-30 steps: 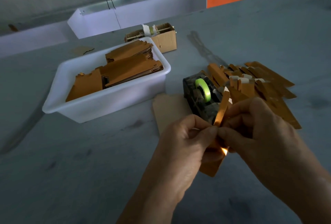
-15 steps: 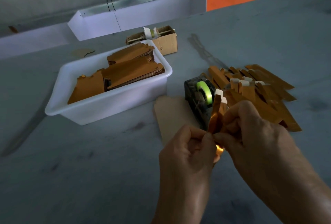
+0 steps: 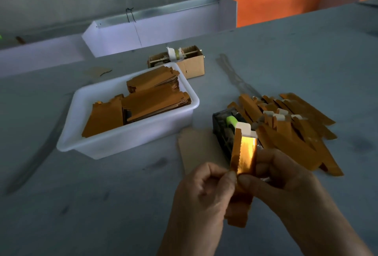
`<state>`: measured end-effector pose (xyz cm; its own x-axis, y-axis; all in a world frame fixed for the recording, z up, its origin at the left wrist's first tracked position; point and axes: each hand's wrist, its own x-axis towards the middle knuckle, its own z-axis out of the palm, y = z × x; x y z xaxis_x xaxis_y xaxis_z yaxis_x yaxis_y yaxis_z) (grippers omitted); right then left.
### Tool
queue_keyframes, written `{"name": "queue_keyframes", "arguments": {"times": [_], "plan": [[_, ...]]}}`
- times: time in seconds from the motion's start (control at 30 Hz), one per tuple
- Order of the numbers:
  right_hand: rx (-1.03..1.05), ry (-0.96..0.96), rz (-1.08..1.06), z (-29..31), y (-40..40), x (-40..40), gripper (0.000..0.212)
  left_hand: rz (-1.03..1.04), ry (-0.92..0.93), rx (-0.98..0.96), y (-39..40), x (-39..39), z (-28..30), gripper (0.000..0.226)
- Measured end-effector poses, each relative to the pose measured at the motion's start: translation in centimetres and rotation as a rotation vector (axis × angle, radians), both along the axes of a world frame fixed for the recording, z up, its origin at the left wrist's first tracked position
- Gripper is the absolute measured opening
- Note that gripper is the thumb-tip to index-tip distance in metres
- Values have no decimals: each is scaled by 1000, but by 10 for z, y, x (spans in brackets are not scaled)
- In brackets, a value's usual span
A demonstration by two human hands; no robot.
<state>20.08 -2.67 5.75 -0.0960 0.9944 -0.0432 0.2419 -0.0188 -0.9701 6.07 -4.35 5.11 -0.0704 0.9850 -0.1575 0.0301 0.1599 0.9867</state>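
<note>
Both hands pinch the orange carton blank [image 3: 243, 159]: left hand [image 3: 201, 192] and right hand [image 3: 286, 186] grip tight at mid-length, its long axis upright, white-tabbed end pointing away, above the bench [image 3: 102, 204].

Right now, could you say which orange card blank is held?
The upright blank pinched by left hand and right hand; others lie in the white tub or pile.

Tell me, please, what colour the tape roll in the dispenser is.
The tape roll is bright green; head view.
</note>
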Motion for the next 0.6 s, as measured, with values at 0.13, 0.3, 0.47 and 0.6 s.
{"name": "queue_keyframes", "arguments": {"times": [0.13,0.3,0.47,0.6], "plan": [[4,33,107,0,13,10,39,37,-15,-42,4,6,-2,21],[5,18,67,-7,25,30,26,113,235,-4,5,6,-17,42],[260,-256,-84,-10,38,48,9,192,874,292,17,-16,-43,21],[239,-484,-99,-14,63,47,9,-176,1165,222,35,-20,-63,67]]}}
